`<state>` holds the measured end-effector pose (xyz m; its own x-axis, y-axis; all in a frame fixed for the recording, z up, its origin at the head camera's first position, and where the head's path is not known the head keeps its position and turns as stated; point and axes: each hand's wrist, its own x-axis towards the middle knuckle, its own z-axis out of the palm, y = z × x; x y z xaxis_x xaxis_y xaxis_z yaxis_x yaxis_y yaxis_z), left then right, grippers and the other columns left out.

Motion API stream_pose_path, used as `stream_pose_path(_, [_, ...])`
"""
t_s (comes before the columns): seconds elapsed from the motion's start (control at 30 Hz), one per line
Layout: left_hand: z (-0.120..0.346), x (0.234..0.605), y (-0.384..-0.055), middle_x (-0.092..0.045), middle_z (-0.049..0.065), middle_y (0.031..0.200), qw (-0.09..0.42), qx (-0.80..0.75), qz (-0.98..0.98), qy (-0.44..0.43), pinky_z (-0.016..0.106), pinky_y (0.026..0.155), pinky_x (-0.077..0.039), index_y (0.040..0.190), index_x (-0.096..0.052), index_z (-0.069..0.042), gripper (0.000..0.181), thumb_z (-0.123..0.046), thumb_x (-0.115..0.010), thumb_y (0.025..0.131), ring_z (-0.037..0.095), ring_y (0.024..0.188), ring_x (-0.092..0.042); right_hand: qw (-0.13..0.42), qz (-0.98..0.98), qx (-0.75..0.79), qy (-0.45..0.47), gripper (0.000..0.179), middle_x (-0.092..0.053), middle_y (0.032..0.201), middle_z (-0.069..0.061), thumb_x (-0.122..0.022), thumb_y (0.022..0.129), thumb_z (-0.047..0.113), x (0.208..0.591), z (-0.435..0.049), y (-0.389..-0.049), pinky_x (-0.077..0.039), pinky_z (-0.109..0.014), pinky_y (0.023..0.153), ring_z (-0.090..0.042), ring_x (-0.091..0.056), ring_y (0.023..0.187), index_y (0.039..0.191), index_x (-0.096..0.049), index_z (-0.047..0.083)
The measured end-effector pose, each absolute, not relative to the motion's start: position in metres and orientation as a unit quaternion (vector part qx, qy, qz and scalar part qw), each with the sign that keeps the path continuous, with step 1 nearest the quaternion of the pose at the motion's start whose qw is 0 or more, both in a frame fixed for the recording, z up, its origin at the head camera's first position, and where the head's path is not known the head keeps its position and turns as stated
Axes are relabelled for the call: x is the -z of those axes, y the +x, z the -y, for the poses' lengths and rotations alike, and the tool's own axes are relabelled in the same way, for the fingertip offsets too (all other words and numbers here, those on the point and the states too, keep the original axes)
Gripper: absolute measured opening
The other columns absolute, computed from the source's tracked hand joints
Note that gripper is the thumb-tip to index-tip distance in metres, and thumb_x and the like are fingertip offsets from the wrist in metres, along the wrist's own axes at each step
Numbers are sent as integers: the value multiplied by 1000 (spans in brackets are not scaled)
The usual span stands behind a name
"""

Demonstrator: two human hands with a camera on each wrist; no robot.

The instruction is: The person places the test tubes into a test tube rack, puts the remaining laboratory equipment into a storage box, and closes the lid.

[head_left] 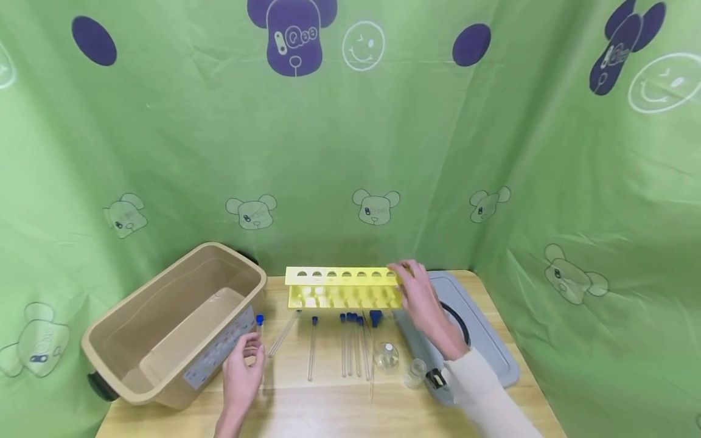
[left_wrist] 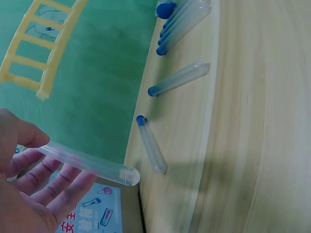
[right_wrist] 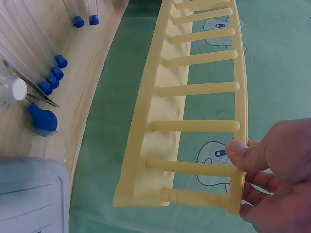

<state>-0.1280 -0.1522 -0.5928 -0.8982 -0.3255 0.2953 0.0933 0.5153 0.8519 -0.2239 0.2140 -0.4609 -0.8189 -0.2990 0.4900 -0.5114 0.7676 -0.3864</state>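
My right hand (head_left: 421, 301) pinches the right end of the top strip of a yellow test tube rack (head_left: 342, 277), thumb on one side and fingers on the other. In the right wrist view the rack (right_wrist: 150, 111) shows its upright pegs and empty bays. A clear test tube (left_wrist: 92, 162) lies along the fingers of my left hand (left_wrist: 43, 179), held under the thumb. The head view shows its blue cap (head_left: 260, 319) above the left hand (head_left: 243, 371), beside the bin. Several more blue-capped test tubes (head_left: 312, 353) lie on the wooden table below the rack.
A tan bin (head_left: 164, 328) stands at the left. On the right lies a grey lid (head_left: 482, 328) with a black handle (head_left: 457, 322). Near it are a round glass flask (head_left: 387, 358), a small clear beaker (head_left: 416, 371) and a blue rubber bulb (head_left: 375, 317). Green curtain (head_left: 328, 152) surrounds the table.
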Motion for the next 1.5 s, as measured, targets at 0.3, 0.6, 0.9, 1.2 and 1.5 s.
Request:
stream_pose_path(0.3, [161, 580, -115, -73, 15, 98, 255, 488, 832, 70, 17, 66, -60, 114, -68, 2, 28, 10, -71, 88, 31, 85, -71, 215, 920, -236, 229, 57, -59, 128, -18, -73, 81, -17, 467, -213, -182, -60, -47, 91, -35, -54, 118, 134, -63, 2])
stream_pose_path(0.6, [171, 569, -103, -74, 15, 96, 304, 468, 828, 58, 14, 64, -60, 113, -69, 2, 31, 12, -75, 84, 29, 82, -71, 199, 925, -215, 242, 61, -60, 125, -15, -76, 77, -17, 484, -212, -146, -60, -43, 96, -31, -56, 118, 133, -62, 3])
stream_pose_path(0.9, [183, 560, -99, -74, 16, 98, 332, 486, 806, 53, 12, 68, -59, 112, -69, 4, 31, 13, -74, 83, 12, 84, -69, 173, 930, -205, 250, 58, -62, 126, -13, -80, 77, -10, 509, -204, -115, -56, -44, 102, -30, -57, 118, 130, -63, 4])
stream_pose_path(1.2, [189, 544, -97, -73, 21, 100, 337, 504, 793, 63, 10, 69, -58, 113, -68, 7, 28, 13, -72, 87, -8, 87, -63, 103, 946, -201, 235, 56, -60, 130, -8, -79, 81, -3, 532, -192, -92, -55, -44, 104, -25, -56, 122, 133, -61, 10])
stream_pose_path(1.5, [193, 542, -96, -73, 21, 102, 333, 501, 795, 76, 10, 69, -58, 114, -68, 6, 26, 9, -72, 88, 1, 87, -67, 70, 937, -199, 277, 52, -58, 122, -6, -77, 81, -3, 554, -185, -73, -59, -43, 93, -24, -58, 111, 130, -61, 7])
